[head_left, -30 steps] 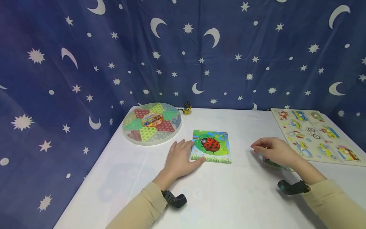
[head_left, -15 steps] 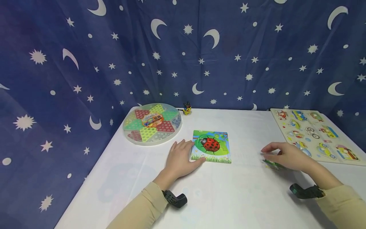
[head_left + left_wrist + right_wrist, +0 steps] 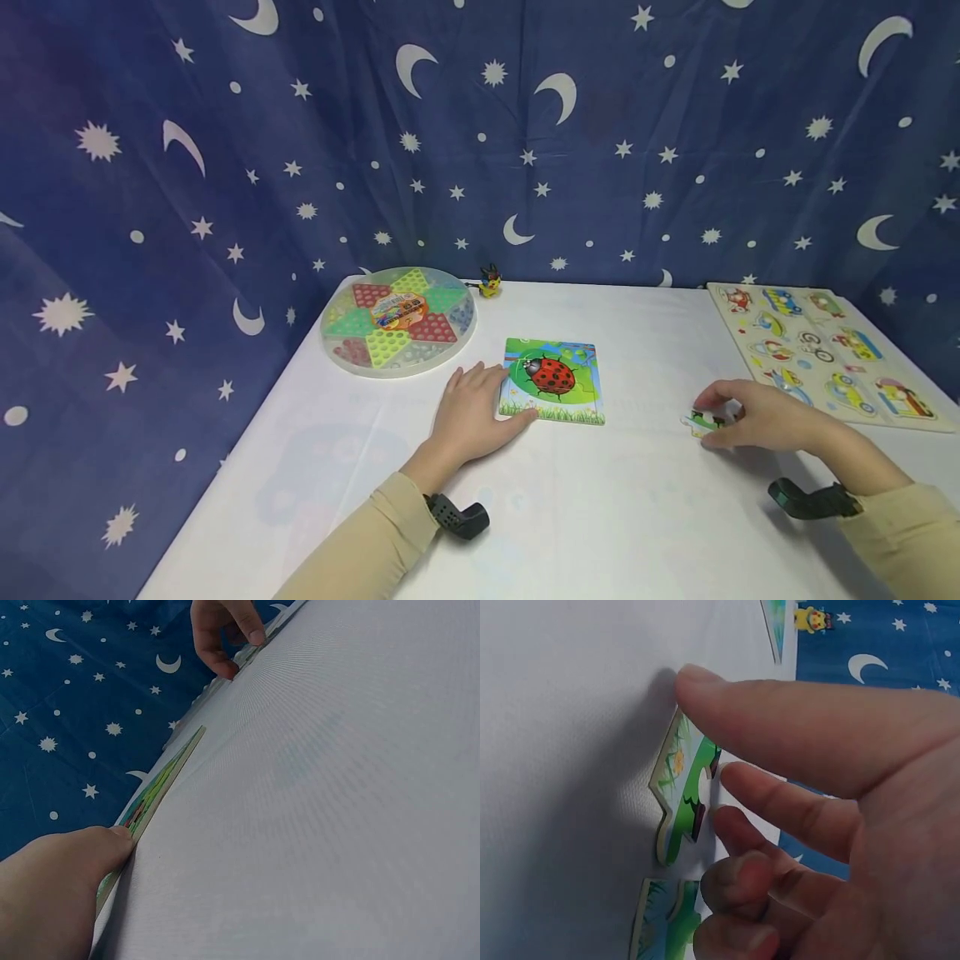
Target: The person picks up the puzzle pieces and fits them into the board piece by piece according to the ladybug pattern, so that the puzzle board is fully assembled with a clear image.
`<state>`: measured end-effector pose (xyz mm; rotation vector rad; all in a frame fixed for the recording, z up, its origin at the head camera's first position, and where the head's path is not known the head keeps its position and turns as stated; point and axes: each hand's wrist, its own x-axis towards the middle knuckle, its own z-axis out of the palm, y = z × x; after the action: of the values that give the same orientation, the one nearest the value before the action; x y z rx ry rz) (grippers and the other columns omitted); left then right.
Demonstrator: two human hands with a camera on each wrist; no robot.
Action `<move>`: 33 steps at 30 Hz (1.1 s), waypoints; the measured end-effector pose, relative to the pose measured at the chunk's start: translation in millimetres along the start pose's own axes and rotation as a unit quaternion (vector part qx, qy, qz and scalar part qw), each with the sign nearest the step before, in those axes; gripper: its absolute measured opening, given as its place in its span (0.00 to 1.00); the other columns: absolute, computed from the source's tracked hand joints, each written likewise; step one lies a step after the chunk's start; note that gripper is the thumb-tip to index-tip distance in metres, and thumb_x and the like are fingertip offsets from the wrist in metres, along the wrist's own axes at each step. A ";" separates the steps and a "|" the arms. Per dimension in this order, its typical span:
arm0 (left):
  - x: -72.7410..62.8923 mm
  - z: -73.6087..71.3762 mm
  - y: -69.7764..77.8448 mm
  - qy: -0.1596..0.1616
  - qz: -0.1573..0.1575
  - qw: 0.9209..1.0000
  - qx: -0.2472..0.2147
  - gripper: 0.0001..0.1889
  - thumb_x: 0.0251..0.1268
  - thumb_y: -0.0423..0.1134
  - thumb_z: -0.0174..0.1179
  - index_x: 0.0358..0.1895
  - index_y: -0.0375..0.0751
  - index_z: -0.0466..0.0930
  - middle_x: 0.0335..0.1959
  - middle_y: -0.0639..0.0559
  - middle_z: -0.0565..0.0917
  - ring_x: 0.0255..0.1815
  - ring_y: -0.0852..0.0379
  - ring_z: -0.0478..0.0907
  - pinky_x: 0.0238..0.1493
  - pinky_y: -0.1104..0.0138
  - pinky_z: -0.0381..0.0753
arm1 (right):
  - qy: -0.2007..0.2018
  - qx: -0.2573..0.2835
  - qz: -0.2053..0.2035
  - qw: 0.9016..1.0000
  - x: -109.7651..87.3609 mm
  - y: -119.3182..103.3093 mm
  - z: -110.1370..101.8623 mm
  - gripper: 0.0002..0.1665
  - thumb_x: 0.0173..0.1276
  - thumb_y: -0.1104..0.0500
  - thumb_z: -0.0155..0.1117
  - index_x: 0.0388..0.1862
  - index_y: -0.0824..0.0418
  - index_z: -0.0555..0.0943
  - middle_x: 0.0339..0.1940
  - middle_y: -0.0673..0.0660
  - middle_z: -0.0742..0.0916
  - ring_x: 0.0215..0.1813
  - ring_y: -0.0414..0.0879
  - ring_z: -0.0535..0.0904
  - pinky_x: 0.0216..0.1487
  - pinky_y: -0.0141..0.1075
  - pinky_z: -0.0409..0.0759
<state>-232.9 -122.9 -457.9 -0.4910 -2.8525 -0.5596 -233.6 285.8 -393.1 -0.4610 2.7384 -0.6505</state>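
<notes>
A square ladybug puzzle (image 3: 573, 408) lies on the white table, a red beetle on green in its middle. My left hand (image 3: 468, 421) rests at its left side, fingers loosely spread along that edge. In the left wrist view, the thumb (image 3: 112, 836) touches the puzzle's near edge. Farther right, my right hand (image 3: 757, 417) bends over a small puzzle piece (image 3: 699, 422), thumb and forefinger at opposite sides of it. Seen from the right wrist, this piece (image 3: 679, 780) shows grass and green; a second piece (image 3: 656, 915) lies beside it, partly behind the curled fingers.
A round Chinese checkers board (image 3: 352, 367) sits at the back left, with a small yellow figurine (image 3: 490, 283) beside it. At the right lies a peg puzzle board (image 3: 806, 375) with vehicle pictures. A dark blue star-and-moon curtain (image 3: 600, 125) hangs behind the table.
My right hand has moved right and slightly toward me, and its thumb and forefinger have come around the small puzzle piece. The left hand and ladybug puzzle have stayed in place.
</notes>
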 end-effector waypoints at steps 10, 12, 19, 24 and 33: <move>-0.6 -1.7 0.9 -0.008 -0.004 1.000 0.000 0.44 0.65 0.73 0.55 0.73 0.43 0.72 0.72 0.47 0.74 0.77 0.45 0.62 0.79 0.46 0.50 | -0.003 0.017 0.004 1.000 1.3 1.0 2.7 0.31 0.55 0.50 0.83 0.53 0.61 0.81 0.46 0.53 0.83 0.39 0.47 0.75 0.36 0.35 0.78; -0.8 -1.9 1.0 -0.008 -0.004 1.000 0.000 0.44 0.64 0.73 0.55 0.73 0.43 0.72 0.72 0.47 0.74 0.77 0.45 0.62 0.79 0.46 0.50 | -0.003 0.013 -0.002 1.000 1.8 -0.4 2.8 0.30 0.55 0.51 0.83 0.52 0.60 0.81 0.46 0.53 0.83 0.39 0.47 0.75 0.36 0.35 0.79; -1.0 -1.1 0.1 -0.007 -0.005 1.000 0.000 0.44 0.64 0.73 0.56 0.72 0.43 0.73 0.72 0.47 0.75 0.77 0.45 0.63 0.79 0.46 0.50 | 0.002 0.013 -0.002 1.000 5.9 -5.2 5.5 0.30 0.53 0.53 0.84 0.52 0.60 0.81 0.47 0.53 0.83 0.39 0.48 0.75 0.37 0.37 0.78; -1.2 -0.5 0.0 -0.007 -0.004 1.000 -0.002 0.43 0.65 0.73 0.56 0.72 0.43 0.73 0.72 0.46 0.74 0.77 0.45 0.63 0.79 0.46 0.50 | 0.014 0.022 0.005 1.000 5.3 -6.1 8.0 0.30 0.52 0.53 0.85 0.51 0.59 0.81 0.46 0.54 0.84 0.38 0.48 0.75 0.35 0.36 0.78; -0.6 -0.1 0.0 -0.005 -0.004 1.000 -0.001 0.43 0.64 0.73 0.56 0.72 0.43 0.73 0.71 0.47 0.75 0.77 0.45 0.63 0.79 0.47 0.50 | 0.025 0.030 -0.005 0.999 5.7 -9.8 9.0 0.27 0.55 0.53 0.83 0.50 0.58 0.80 0.42 0.51 0.84 0.42 0.48 0.77 0.38 0.36 0.80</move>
<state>-232.3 -123.1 -458.1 -0.4839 -2.8643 -0.5620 -233.2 272.0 -397.2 -0.4501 2.7566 -0.7538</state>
